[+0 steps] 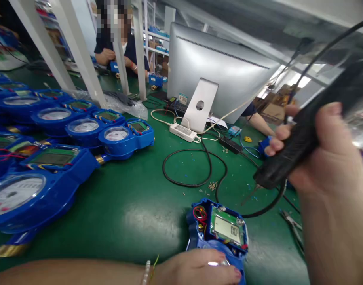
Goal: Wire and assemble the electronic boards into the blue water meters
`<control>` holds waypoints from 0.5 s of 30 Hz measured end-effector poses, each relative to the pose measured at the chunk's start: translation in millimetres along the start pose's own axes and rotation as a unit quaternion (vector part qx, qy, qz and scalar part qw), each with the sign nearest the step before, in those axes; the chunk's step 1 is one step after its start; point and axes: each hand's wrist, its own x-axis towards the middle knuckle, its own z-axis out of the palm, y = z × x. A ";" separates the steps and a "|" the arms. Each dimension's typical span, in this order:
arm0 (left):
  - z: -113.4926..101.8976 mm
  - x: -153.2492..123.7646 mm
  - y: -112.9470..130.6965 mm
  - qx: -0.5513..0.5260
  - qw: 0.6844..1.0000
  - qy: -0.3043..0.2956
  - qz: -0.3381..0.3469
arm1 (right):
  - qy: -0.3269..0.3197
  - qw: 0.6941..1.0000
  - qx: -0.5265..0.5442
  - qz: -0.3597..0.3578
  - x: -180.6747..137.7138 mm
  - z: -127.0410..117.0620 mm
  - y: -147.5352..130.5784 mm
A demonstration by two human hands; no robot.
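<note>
A blue water meter (pixel 211 241) with its electronics housing uncovered lies on the bench at the bottom centre. Its lit display, green circuit board and coloured wires show. My left hand (pixel 196 269) is wrapped over the meter's round dial part, covering most of it. Raised at the right, my right hand (pixel 326 158) grips a black electric screwdriver (pixel 300 138). Its thin bit points down and left, above the bench and apart from the meter. A small pile of screws (pixel 212 186) lies behind the meter.
Several blue water meters (pixel 113 138) stand in rows at the left. Black cable (pixel 187 185) loops across the green bench (pixel 133 206). Pliers (pixel 294 229) lie at the right. A monitor (pixel 217 67), power strip (pixel 184 132) and white posts (pixel 77 51) stand behind; a co-worker (pixel 122 51) sits beyond.
</note>
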 end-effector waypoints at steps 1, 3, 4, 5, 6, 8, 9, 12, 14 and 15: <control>-3.9 2.1 1.6 0.005 1.000 -0.015 -0.006 | -0.007 0.999 -0.028 0.045 2.1 -9.5 10.7; -14.0 6.4 5.9 0.014 0.999 -0.045 -0.017 | -0.028 0.990 -0.079 0.115 -1.4 -26.7 40.5; -19.6 7.9 7.7 0.016 0.999 -0.045 -0.017 | -0.042 0.982 -0.112 0.148 -6.1 -33.3 57.9; -25.3 8.6 8.9 0.018 0.999 -0.029 -0.017 | -0.053 0.971 -0.150 0.179 -11.8 -38.3 75.6; -31.2 8.5 9.4 0.020 1.000 -0.005 -0.016 | -0.063 0.959 -0.189 0.201 -18.0 -42.1 92.5; -44.3 6.5 7.7 0.026 0.998 0.039 -0.039 | -0.068 0.937 -0.265 0.216 -29.5 -47.2 120.8; -51.4 5.4 5.6 0.033 0.996 0.044 -0.065 | -0.065 0.927 -0.300 0.215 -34.4 -49.2 131.3; -72.4 6.6 -4.5 0.074 0.977 0.034 -0.199 | -0.048 0.906 -0.374 0.195 -47.6 -54.7 146.7; -82.7 13.0 -12.1 0.084 0.945 0.005 -0.317 | -0.040 0.903 -0.395 0.166 -57.4 -56.9 144.8; -86.1 17.6 -15.4 0.076 0.923 -0.022 -0.376 | -0.038 0.905 -0.396 0.147 -63.3 -57.2 140.8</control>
